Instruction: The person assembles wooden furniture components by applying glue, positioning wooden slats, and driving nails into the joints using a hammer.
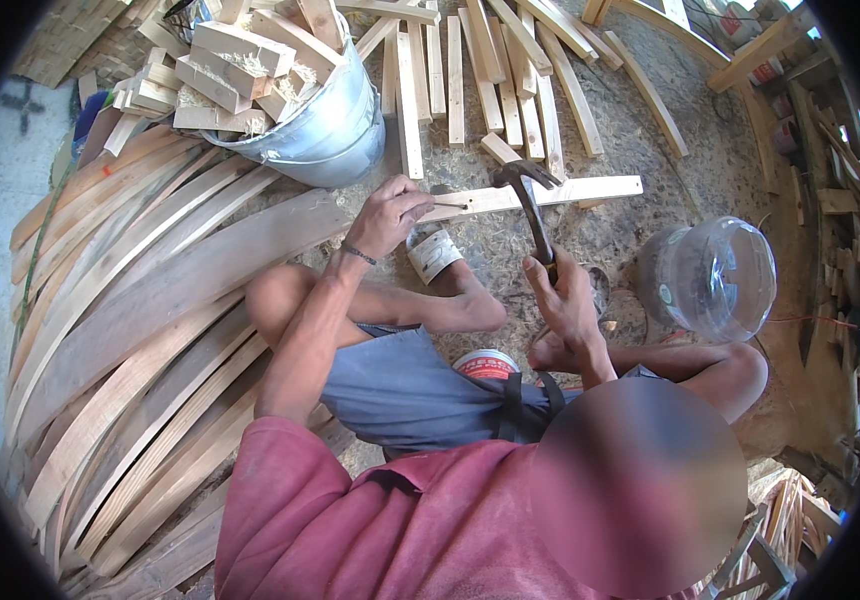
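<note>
My right hand [568,300] is wrapped round the lower handle of a claw hammer [538,222]. The hammer's dark metal head crosses over a pale wooden strip [598,190]; whether it touches the wood I cannot tell. My left hand [387,215] is closed at the strip's left end, thumb and fingers pinching a thin nail [450,205] that points right along the strip. Small dark holes show in the wood. A short wood block [500,149] lies just beyond the strip. Below my left hand, a white band [435,256] crosses my foot.
Long curved boards [160,290] are stacked on the left. A metal bucket [335,140] full of wood blocks stands at the back left, near loose strips [455,90]. On the right is a clear plastic container [720,280]. A red-and-white can [487,364] sits between my legs.
</note>
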### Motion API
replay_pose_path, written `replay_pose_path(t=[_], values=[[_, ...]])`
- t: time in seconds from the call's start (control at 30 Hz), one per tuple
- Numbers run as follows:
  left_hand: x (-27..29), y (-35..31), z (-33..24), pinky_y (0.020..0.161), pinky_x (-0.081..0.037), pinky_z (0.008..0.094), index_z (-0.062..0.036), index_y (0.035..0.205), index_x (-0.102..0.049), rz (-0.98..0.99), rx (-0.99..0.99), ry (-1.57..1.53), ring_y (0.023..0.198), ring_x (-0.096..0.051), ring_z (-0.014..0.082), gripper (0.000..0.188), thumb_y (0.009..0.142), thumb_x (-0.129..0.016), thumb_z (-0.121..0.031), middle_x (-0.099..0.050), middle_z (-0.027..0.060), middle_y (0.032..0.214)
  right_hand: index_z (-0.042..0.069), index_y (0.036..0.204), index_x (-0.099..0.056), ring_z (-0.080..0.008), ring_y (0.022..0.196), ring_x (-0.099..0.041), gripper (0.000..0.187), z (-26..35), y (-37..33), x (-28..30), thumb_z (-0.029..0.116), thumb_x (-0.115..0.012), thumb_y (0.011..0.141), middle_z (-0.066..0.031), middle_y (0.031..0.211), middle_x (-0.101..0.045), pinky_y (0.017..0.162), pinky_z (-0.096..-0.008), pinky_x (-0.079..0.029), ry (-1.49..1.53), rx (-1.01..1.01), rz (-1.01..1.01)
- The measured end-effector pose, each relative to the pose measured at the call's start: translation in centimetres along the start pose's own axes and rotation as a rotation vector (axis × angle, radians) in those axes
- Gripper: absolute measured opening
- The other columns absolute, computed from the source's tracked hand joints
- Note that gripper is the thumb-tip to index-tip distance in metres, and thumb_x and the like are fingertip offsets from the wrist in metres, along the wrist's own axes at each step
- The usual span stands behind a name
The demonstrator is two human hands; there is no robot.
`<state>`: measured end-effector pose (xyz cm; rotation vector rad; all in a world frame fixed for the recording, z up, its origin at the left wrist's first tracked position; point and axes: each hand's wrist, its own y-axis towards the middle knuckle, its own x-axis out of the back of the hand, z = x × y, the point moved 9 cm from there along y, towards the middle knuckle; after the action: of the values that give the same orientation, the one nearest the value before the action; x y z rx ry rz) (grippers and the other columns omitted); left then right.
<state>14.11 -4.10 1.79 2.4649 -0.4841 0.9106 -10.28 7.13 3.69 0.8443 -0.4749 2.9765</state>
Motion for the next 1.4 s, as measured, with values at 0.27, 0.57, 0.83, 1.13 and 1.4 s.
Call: replay_pose_path(t=[0.27, 0.57, 0.83, 1.13, 1.4], values=[[-0.2, 0.5, 0.5, 0.077, -0.055, 0.0398, -0.0022, 0.098, -0.073, 0.055, 0.054, -0.012, 0.088, -0.066, 0.0291, 0.012, 0.087, -0.073, -0.007, -0.063, 0.011, 0.093, -0.002, 0.094, -0.059, -0.0394, 0.058, -0.062, 0.031, 0.4, -0.8, -1.7, 0.028, -0.06, 0.1, -0.0222, 0.065, -0.062, 0.057, -0.0446, -0.047, -0.055, 0.03, 0.059], [-0.7, 0.8, 0.5, 0.08, -0.053, 0.0424, -0.0009, 0.096, -0.069, 0.119, 0.05, 0.009, 0.09, -0.063, 0.0327, 0.008, 0.089, -0.066, -0.005, -0.059, 0.0134, 0.093, -0.003, 0.095, -0.054, -0.0465, 0.064, -0.064, 0.03, -1.3, 0.2, -4.0, 0.026, -0.055, 0.102, -0.0266, 0.067, -0.062, 0.057, -0.05, -0.05, -0.188, 0.125, 0.102], [-0.7, 0.5, 0.6, 0.081, -0.052, 0.0441, -0.0014, 0.097, -0.068, 0.139, 0.078, 0.009, 0.09, -0.062, 0.0335, 0.009, 0.091, -0.065, -0.007, -0.057, 0.0141, 0.092, 0.007, 0.113, -0.056, -0.0135, 0.054, -0.051, 0.033, 13.9, -5.1, 9.9, 0.038, -0.048, 0.104, -0.0041, 0.066, -0.054, 0.048, -0.0297, -0.041, 0.448, 0.795, -0.297], [-0.5, -0.8, 1.0, 0.076, -0.051, 0.0424, -0.0025, 0.093, -0.07, 0.125, 0.092, 0.005, 0.084, -0.061, 0.0311, 0.006, 0.089, -0.069, -0.008, -0.056, 0.0124, 0.087, -0.003, 0.097, -0.057, -0.0408, 0.059, -0.062, 0.027, -3.5, -0.1, -3.1, 0.023, -0.054, 0.102, -0.0241, 0.064, -0.061, 0.056, -0.0475, -0.047, -0.043, 0.058, -0.085], [0.1, 0.2, 0.3, 0.081, -0.056, 0.0405, -0.0026, 0.095, -0.071, 0.126, 0.059, 0.057, 0.091, -0.066, 0.0302, 0.008, 0.089, -0.069, -0.007, -0.062, 0.0113, 0.099, -0.002, 0.092, -0.056, -0.0424, 0.059, -0.062, 0.03, -0.3, -0.3, 0.4, 0.026, -0.055, 0.103, -0.0239, 0.065, -0.059, 0.054, -0.0467, -0.045, -0.09, 0.095, -0.163]])
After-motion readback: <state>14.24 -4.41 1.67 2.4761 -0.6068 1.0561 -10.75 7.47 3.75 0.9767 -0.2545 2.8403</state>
